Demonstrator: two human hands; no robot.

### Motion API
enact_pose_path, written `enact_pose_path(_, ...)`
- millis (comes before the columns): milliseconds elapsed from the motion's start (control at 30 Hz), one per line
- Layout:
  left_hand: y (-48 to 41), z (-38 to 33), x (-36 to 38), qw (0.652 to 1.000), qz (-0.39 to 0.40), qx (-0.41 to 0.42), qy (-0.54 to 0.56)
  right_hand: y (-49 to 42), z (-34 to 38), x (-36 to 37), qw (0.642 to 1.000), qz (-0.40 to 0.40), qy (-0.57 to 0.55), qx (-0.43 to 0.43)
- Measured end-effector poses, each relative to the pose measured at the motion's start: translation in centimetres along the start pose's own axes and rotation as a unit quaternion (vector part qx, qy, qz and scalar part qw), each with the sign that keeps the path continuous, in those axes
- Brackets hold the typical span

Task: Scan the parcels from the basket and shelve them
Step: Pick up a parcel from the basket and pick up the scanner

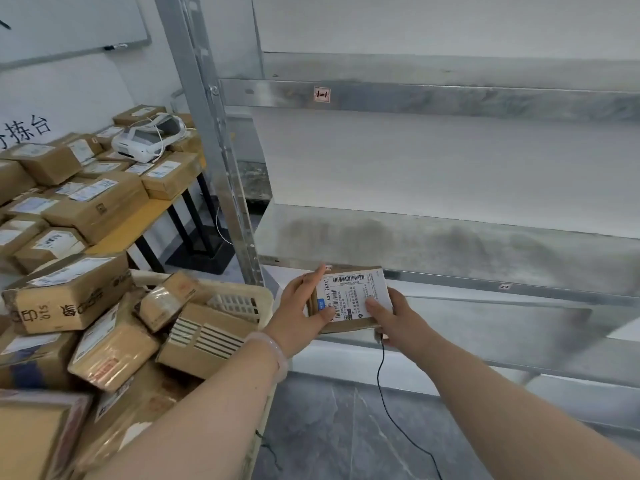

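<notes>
Fingers (317, 277) of the left hand (299, 306) and right hand (393, 317) curled round a small parcel (349, 296), labelled face up, held at the front edge of the metal shelf (450, 233), cream basket (242, 292) of other parcels (114, 348) just left, black cord (381, 368) hanging beneath the right hand.

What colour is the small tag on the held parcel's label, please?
The tag is blue; head view.

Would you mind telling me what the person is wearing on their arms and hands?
Both forearms are bare, no sleeves in view; the left hand and right hand are ungloved. A pale translucent round bangle sits on the left wrist. A thin black cable hangs from beneath the right hand.
</notes>
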State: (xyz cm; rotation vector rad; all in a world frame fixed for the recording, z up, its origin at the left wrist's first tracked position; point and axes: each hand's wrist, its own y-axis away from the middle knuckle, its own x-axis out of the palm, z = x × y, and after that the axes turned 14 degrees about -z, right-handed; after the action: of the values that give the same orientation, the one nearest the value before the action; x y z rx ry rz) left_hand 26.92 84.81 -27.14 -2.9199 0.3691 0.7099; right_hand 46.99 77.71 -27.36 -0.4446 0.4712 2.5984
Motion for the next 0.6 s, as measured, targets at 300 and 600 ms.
enact_pose_path(300, -0.6, -0.7, 6.8, 0.999, 0.018, -0.017, -0.046, -5.4, -3.9, -4.8, 0.997, 0.064, 0.016, 0.026)
enact_pose_path(600, 0.3, 2.9, 9.6, 0.996, -0.024, -0.077, -0.048, -9.0, -8.9, -5.3, 0.986, 0.123, 0.077, 0.083)
